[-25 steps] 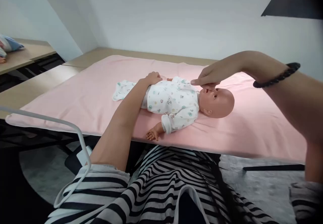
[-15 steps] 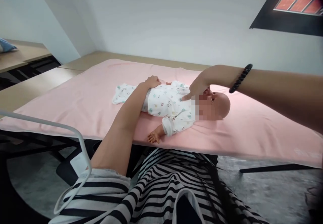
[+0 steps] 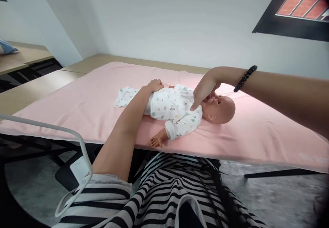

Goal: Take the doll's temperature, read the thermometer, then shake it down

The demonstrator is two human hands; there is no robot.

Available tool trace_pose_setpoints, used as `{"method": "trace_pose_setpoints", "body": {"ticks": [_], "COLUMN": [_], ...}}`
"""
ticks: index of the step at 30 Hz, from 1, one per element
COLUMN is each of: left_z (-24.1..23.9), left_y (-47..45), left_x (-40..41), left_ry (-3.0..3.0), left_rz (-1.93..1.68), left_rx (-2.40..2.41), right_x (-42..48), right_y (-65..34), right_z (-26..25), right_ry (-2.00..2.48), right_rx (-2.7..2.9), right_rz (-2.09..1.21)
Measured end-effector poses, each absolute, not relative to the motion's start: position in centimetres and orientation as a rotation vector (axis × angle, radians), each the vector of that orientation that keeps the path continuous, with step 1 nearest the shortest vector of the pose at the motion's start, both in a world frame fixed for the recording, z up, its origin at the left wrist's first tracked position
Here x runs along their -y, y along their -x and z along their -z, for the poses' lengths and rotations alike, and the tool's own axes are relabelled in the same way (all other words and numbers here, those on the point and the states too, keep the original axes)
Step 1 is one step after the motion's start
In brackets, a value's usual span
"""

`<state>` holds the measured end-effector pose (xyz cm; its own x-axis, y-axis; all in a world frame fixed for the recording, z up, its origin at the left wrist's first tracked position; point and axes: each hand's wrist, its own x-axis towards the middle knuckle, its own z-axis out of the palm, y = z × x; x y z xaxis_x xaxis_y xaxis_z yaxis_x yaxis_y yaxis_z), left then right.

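Here we have a doll [image 3: 185, 110] lying on its back mid-blanket [image 3: 89, 98], bald head at 3 o'clock, in a white printed romper. Our left hand [image 3: 155, 85] rests flat on its belly; our right hand [image 3: 204, 89], fingers loosely extended, touches its collar.

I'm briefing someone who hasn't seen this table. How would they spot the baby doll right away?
Find the pink blanket spread over the table. Near its middle the baby doll lies on its back, head to the right, with the left hand on its lower body and the right hand at its face. It alone has a bare head and a white printed romper.
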<state>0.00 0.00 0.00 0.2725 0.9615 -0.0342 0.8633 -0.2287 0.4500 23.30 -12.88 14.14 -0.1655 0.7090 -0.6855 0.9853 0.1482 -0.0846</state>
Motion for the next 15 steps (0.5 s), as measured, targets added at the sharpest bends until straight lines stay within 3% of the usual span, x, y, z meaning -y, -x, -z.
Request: {"method": "trace_pose_setpoints", "body": {"ticks": [10,15], "left_z": [0.0,-0.5], "left_y": [-0.1,0.0], "left_x": [-0.2,0.7], "left_ry": [-2.173,-2.163], "left_rz": [-0.335,-0.326], "left_rx": [-1.641,-1.633], "right_x": [12.6,11.4], "right_y": [-26.9,-28.0], "right_z": [-17.7,-18.3], "right_ry": [-1.217,-1.425], "right_rx": [-1.878,-1.932], "right_rz": [1.445,1.305]}}
